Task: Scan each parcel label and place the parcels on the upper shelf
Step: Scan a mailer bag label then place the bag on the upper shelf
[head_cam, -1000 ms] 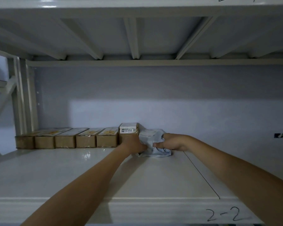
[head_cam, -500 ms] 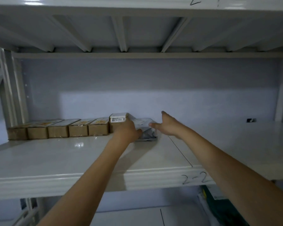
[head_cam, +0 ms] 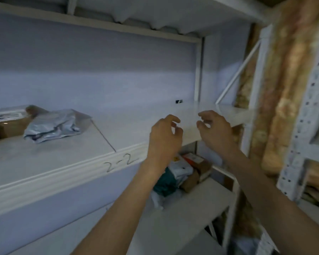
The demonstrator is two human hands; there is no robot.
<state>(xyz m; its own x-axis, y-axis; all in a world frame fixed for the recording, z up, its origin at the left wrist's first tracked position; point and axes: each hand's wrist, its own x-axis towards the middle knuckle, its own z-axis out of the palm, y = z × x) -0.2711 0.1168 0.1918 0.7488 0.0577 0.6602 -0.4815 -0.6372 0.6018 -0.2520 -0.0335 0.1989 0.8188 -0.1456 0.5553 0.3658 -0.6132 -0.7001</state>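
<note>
A grey plastic mailer parcel (head_cam: 53, 127) lies on the white upper shelf (head_cam: 72, 168), whose front edge is marked "2-2". To its left stands a brown box (head_cam: 7, 122) with a white label on top. My left hand (head_cam: 164, 137) and my right hand (head_cam: 215, 129) hover side by side in front of the shelf edge, well right of the mailer. Both have loosely curled fingers and hold nothing. On the lower shelf (head_cam: 191, 208), behind my left wrist, lies a pile of parcels (head_cam: 184, 173): a teal bag, a white bag and brown boxes.
White steel uprights (head_cam: 198, 70) and a diagonal brace (head_cam: 238, 70) close the bay on the right. A perforated rack post (head_cam: 306, 100) stands at the far right, with brownish wrapped goods (head_cam: 287, 89) behind it. A small dark tag (head_cam: 179, 101) sits at the shelf's back.
Both hands have let go of the grey mailer and pulled back from it to the right. The view has swung right and down, so the lower shelf's parcels now show.
</note>
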